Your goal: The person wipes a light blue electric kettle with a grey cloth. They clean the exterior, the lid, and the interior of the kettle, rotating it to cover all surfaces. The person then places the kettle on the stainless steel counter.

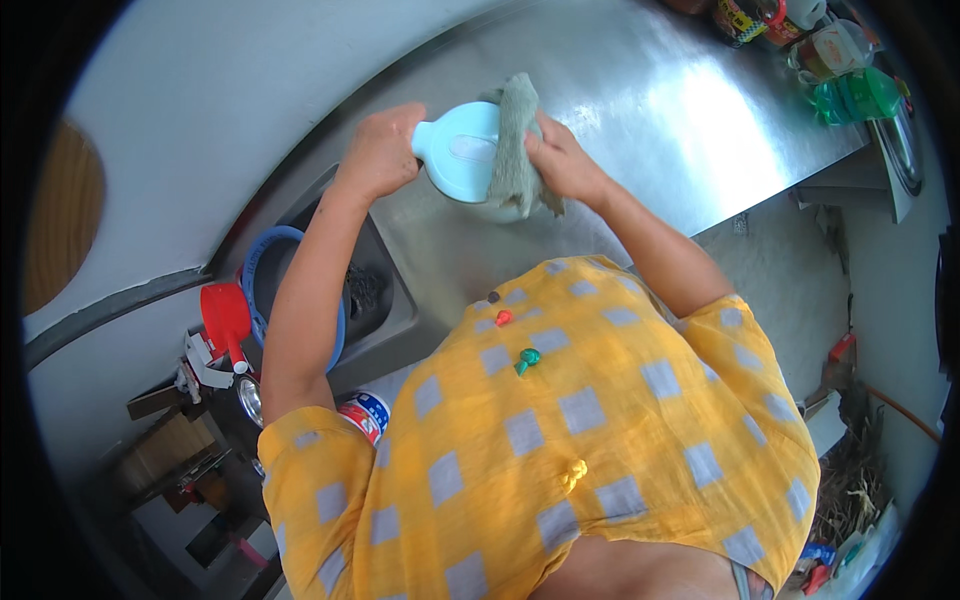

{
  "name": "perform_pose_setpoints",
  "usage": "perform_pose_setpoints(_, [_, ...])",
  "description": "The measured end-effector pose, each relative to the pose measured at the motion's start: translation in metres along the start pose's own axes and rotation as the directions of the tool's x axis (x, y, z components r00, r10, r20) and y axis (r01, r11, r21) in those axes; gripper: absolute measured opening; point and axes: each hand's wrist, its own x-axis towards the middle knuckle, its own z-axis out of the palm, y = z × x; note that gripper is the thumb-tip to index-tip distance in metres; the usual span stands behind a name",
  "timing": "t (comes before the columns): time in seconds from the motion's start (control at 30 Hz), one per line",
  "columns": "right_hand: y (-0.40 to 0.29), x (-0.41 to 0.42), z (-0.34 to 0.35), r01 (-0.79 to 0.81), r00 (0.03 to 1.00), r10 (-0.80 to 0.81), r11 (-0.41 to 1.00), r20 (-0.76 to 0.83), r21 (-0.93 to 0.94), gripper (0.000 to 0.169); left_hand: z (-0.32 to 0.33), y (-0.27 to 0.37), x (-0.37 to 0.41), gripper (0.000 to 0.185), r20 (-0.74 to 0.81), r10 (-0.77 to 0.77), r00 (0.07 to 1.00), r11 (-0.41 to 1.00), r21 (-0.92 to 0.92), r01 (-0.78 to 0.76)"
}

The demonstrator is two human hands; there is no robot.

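Observation:
A light-blue round plastic lid or shallow pan (452, 173) with a short side handle is held over the steel counter. My left hand (381, 150) grips it by that handle. Pressed over its right side is a grey-green cloth (516, 135), which hides the rim there. My right hand (564, 159) holds this cloth, with some of the fingers hidden behind it. A pale rounded shape shows beneath the blue piece, but I cannot tell whether it is a separate vessel.
Left of the steel counter (442, 247) is a sink (386, 311) with a blue basin (259, 274) in it. A red dipper (225, 311) is beside the basin. Bottles, including a green one (862, 96), stand at the far right end. Dry brush (844, 495) lies at lower right.

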Motion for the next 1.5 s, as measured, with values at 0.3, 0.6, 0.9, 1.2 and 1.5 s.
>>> perform_pose_setpoints(0.3, [0.029,0.046,0.002,-0.198,0.973,0.231,0.858,-0.013,0.474,0.028,0.015,0.011,-0.038,0.021,-0.245,-0.333,0.911,0.938,-0.188,0.292])
perform_pose_setpoints(0.6, [-0.001,0.022,-0.040,-0.241,0.867,0.474,0.671,-0.156,0.702,0.034,0.025,0.034,-0.055,0.024,-0.295,-0.502,0.813,0.864,-0.218,0.454])
perform_pose_setpoints(0.9, [-0.012,0.069,-0.032,-0.310,0.950,0.312,0.920,-0.032,-0.238,0.038,0.029,0.031,-0.057,0.023,-0.326,-0.516,0.792,0.857,-0.204,0.474])
perform_pose_setpoints(1.2, [-0.044,0.118,-0.016,0.195,0.902,0.236,0.525,0.362,-0.828,0.025,0.030,0.033,-0.057,0.024,-0.327,-0.539,0.777,0.842,-0.235,0.485])
perform_pose_setpoints(1.5, [-0.027,0.085,-0.005,0.012,0.998,0.034,0.649,0.045,-0.760,0.019,0.030,0.042,-0.056,0.027,-0.331,-0.591,0.736,0.806,-0.200,0.557])
